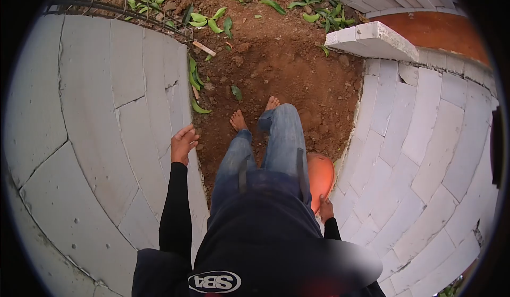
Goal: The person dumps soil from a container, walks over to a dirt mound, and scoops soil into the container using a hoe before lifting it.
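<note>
Container (321, 176), orange, held in my right hand (326, 211) beside my thigh (287, 151): an edge-only grip could slip, knocking it against the block wall (396, 159). My left hand (181, 147) is loosely open.

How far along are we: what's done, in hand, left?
Looks done: the left wall and right wall stand, blocks fitted together. In hand: the right hand is at the edge of an orange rounded object, grip unclear; the left hand looks empty beside the left wall. Left: the soil between them is bare and uneven; whether it needs work, I can't tell.
</note>
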Demonstrator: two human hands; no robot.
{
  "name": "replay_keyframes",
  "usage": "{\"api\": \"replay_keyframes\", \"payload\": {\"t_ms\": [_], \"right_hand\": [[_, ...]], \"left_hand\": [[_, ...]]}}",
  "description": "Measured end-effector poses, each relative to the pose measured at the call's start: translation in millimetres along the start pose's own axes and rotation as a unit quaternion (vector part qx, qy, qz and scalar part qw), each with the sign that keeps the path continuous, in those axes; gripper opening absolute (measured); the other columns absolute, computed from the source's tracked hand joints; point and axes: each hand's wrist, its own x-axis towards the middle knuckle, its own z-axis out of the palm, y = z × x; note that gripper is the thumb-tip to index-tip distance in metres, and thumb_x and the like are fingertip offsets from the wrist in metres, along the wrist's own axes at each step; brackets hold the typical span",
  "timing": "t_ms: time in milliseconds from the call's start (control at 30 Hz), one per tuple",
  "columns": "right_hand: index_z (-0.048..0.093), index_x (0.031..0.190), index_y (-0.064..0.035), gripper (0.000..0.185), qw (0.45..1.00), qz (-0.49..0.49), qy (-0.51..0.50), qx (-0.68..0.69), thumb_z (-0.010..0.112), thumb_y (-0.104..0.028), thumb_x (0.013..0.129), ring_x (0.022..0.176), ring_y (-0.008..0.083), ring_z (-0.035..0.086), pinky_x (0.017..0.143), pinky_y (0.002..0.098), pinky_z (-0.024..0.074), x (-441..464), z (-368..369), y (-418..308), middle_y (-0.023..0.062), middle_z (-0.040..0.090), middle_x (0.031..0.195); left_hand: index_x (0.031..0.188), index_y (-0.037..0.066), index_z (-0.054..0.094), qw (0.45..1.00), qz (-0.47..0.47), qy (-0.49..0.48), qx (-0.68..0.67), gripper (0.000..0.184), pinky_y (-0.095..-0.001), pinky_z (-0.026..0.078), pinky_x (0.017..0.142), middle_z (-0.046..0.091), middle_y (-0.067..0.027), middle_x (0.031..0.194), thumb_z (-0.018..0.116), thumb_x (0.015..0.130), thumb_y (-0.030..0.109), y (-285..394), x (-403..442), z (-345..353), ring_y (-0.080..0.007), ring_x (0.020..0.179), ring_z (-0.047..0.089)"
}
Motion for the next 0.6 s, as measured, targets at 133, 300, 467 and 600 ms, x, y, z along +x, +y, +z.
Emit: {"api": "replay_keyframes", "payload": {"t_ms": [133,300,467,600], "right_hand": [[0.055,0.132,0.0084,0.076,0.997,0.019,0.074,-0.028,0.043,-0.059,0.099,0.111,0.0309,0.062,0.096,0.0395,0.0456,46.5,6.8,-100.7,0.0235,0.065,0.119],[0.061,0.119,0.0142,0.087,0.971,-0.052,0.088,-0.217,0.036,-0.066,0.096,0.122,0.0475,0.054,0.102,0.0463,0.0439,79.8,-21.5,-255.3,0.0381,0.059,0.120],[0.067,0.111,0.0108,0.084,0.934,-0.078,0.177,-0.302,0.035,-0.065,0.095,0.111,0.0498,0.060,0.099,0.0512,0.0454,101.5,-73.2,-404.0,0.0366,0.064,0.110],[0.068,0.110,0.0101,0.085,0.920,-0.115,0.170,-0.334,0.037,-0.067,0.093,0.108,0.0496,0.061,0.096,0.0522,0.0467,135.3,-95.0,-569.4,0.0373,0.064,0.107]], "left_hand": [[0.126,0.000,0.060,0.999,-0.024,0.008,0.020,0.040,-0.0233,0.052,0.063,0.064,-0.0029,0.086,0.069,0.088,0.008,75.9,67.0,53.6,-0.0119,0.072,0.064],[0.134,0.000,0.055,0.990,-0.095,0.100,-0.031,0.044,-0.0273,0.053,0.063,0.069,-0.0097,0.096,0.064,0.090,0.004,102.3,97.6,75.2,-0.0162,0.077,0.068],[0.132,0.015,0.059,0.970,-0.209,0.123,-0.010,0.040,-0.0341,0.051,0.071,0.061,-0.0065,0.124,0.058,0.093,0.023,96.0,75.8,91.8,-0.0254,0.097,0.065],[0.141,0.012,0.053,0.974,-0.169,0.129,-0.083,0.052,-0.0377,0.050,0.084,0.058,-0.0093,0.134,0.063,0.092,0.029,182.4,89.2,144.0,-0.0261,0.111,0.062]]}}
